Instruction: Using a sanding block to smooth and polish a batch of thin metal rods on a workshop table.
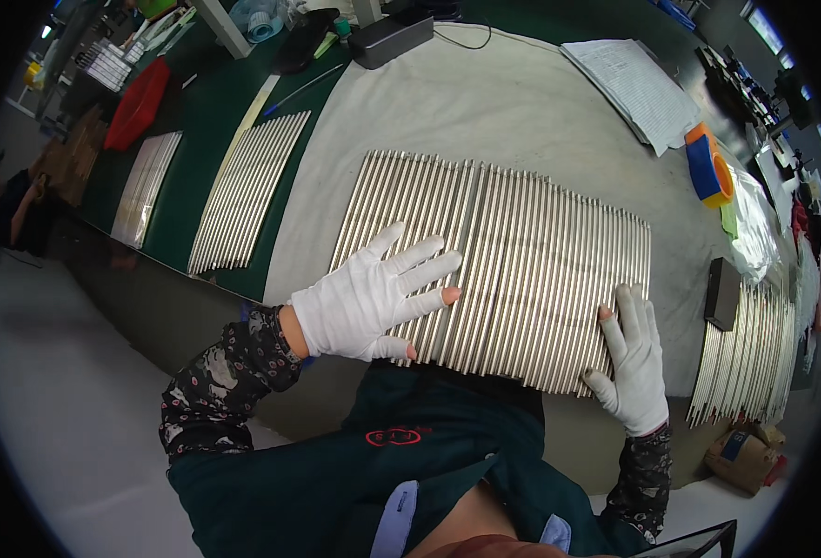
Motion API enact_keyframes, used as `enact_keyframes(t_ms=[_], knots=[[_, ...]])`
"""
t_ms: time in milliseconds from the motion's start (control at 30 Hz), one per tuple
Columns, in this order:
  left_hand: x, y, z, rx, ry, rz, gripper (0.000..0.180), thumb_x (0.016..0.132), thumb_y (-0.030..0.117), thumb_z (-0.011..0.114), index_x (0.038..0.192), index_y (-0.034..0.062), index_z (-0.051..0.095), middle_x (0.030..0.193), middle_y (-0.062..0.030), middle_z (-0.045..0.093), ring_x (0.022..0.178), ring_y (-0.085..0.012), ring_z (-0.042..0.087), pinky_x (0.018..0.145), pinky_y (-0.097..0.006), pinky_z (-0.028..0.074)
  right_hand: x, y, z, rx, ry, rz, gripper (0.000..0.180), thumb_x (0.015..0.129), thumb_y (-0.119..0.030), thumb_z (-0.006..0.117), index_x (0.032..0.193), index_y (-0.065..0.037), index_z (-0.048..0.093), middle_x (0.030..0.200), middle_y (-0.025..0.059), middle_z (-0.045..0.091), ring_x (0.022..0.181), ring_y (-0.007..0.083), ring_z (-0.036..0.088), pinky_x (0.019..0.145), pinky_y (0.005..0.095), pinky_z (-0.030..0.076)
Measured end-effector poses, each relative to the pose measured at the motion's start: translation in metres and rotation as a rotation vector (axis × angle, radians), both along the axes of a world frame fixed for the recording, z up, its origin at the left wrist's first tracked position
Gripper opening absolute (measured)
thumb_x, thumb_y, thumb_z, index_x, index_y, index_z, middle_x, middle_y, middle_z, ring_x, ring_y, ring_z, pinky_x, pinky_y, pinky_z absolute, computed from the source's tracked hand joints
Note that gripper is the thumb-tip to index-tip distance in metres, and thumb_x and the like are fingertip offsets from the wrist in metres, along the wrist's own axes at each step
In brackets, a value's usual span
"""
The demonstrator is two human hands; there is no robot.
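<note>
Splayed, our left hand (359, 299) and right hand (635, 370) rest on slim, shiny, silvery rods (527, 265) lying parallel, their ends uneven.

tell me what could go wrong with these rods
The wide row of metal rods lies close to the near edge of the cloth-covered table, so a push might tip some off. The left hand lies across it, the right hand at its right side; uneven pressure could skew it. Bare fingertips might smudge the metal.
</note>
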State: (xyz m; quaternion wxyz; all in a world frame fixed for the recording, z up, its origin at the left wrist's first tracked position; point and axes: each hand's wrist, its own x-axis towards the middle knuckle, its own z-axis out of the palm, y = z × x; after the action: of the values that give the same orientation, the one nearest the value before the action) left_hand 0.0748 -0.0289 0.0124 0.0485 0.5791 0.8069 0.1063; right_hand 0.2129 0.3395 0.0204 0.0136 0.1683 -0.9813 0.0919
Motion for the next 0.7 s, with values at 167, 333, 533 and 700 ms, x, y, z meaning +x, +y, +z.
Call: enact_keyframes(t_ms=[167, 333, 533, 700], knots=[[0.003, 0.013, 0.001, 0.044, -0.040, -0.044, 0.078, 0.089, 0.074, 0.015, 0.153, 0.0290, 0.017, 0.153, -0.0143, 0.029, 0.138, -0.0373, 0.032, 0.110, -0.065, 0.017, -0.003, -0.004, -0.003, -0.005, 0.003, 0.020, 0.079, 0.092, -0.068, 0.029, 0.153, -0.017, 0.019, 0.151, 0.0234, 0.026, 0.138, 0.0435, 0.028, 0.112, 0.0577, 0.024], [0.003, 0.012, 0.005, -0.025, -0.032, -0.058, 0.079, 0.088, 0.076, 0.016, 0.152, 0.0288, 0.019, 0.152, -0.0131, 0.032, 0.137, -0.0370, 0.033, 0.109, -0.065, 0.018, -0.004, -0.006, 0.000, 0.003, 0.002, 0.077, 0.080, 0.094, -0.064, 0.028, 0.152, -0.010, 0.018, 0.149, 0.0246, 0.028, 0.138, 0.0434, 0.028, 0.113, 0.0558, 0.021], [0.000, 0.003, 0.005, -0.029, -0.046, -0.048, 0.081, 0.087, 0.077, 0.018, 0.151, 0.0282, 0.020, 0.149, -0.0144, 0.036, 0.135, -0.0378, 0.037, 0.109, -0.064, 0.019, -0.021, -0.019, 0.006, -0.033, -0.062, 0.209, 0.082, 0.093, -0.063, 0.031, 0.150, -0.004, 0.021, 0.149, 0.0248, 0.028, 0.138, 0.0419, 0.029, 0.113, 0.0544, 0.021], [-0.003, -0.006, 0.009, -0.067, -0.016, -0.044, 0.082, 0.085, 0.078, 0.020, 0.150, 0.0276, 0.024, 0.149, -0.0141, 0.036, 0.134, -0.0388, 0.037, 0.111, -0.062, 0.020, -0.039, -0.030, 0.003, -0.042, -0.059, 0.296, 0.083, 0.093, -0.063, 0.032, 0.148, -0.002, 0.022, 0.149, 0.0253, 0.027, 0.139, 0.0415, 0.027, 0.114, 0.0523, 0.020]])
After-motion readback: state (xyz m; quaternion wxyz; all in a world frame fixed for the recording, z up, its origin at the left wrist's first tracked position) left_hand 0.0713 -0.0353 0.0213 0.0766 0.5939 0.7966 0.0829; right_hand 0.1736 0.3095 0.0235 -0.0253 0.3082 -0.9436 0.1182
